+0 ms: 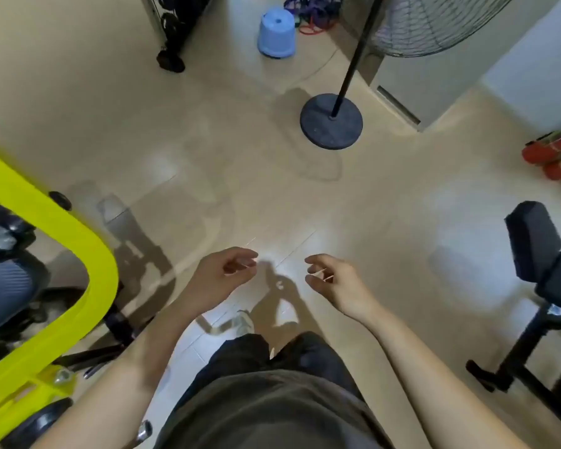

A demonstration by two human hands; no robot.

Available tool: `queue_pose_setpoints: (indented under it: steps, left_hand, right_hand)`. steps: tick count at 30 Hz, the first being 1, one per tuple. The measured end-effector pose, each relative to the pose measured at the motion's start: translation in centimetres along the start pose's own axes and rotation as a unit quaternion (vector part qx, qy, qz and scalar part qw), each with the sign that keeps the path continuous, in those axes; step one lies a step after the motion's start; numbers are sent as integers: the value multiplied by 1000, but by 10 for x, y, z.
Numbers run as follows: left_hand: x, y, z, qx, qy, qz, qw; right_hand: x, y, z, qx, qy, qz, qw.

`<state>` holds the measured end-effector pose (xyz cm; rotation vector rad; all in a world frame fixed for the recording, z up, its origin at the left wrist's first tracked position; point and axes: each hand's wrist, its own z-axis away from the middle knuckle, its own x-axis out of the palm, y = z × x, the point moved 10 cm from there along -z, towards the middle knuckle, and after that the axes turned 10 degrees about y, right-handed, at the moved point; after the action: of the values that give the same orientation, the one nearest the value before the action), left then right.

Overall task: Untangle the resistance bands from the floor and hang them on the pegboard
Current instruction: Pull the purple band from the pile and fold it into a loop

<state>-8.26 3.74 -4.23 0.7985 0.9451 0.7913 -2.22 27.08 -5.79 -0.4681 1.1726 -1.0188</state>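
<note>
A tangled heap of resistance bands (314,12), purple, red and green, lies on the floor at the far top of the head view, behind a blue stool. My left hand (222,275) and my right hand (332,281) hover in front of my body, low in the view, far from the bands. Both hands hold nothing, with the fingers loosely curled and apart. No pegboard is in view.
An upturned blue plastic stool (276,32) stands beside the bands. A standing fan's round base (331,123) and pole rise at centre right. A yellow frame (46,241) is at the left, a black bench (544,273) at the right, red rolls (556,157) at the right edge.
</note>
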Motion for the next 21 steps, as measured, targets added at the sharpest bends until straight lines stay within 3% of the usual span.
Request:
queue_pose_setpoints:
  steps: [8, 21]
  left_hand:
    - [-69, -12, -77, -57, 67, 84, 993]
    - [-142, 33, -229, -166, 176, 112, 964]
  right_hand:
    - [38, -56, -85, 14, -38, -22, 999]
    - [45, -155, -328, -49, -160, 19, 986]
